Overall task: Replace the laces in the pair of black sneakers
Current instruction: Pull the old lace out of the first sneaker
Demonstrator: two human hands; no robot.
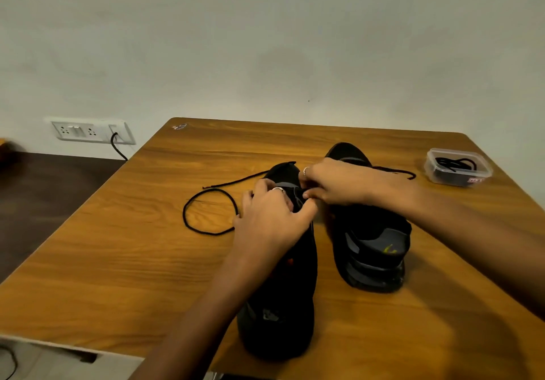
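Two black sneakers stand side by side on the wooden table point(118, 255), toes pointing away from me. My left hand point(272, 220) lies over the lacing area of the left sneaker point(280, 306), fingers curled on its upper. My right hand point(333, 185) reaches across and pinches at the same sneaker's laces near the toe end. A black lace point(206, 211) trails from under my left hand and loops over the table to the left. The right sneaker point(374, 249) sits untouched, with a lace end point(398, 171) lying out to its right.
A small clear plastic box point(458, 167) holding black laces stands at the table's far right. A wall socket panel point(91, 131) with a black cable is at the left, beyond the table edge. The wall runs close behind the table.
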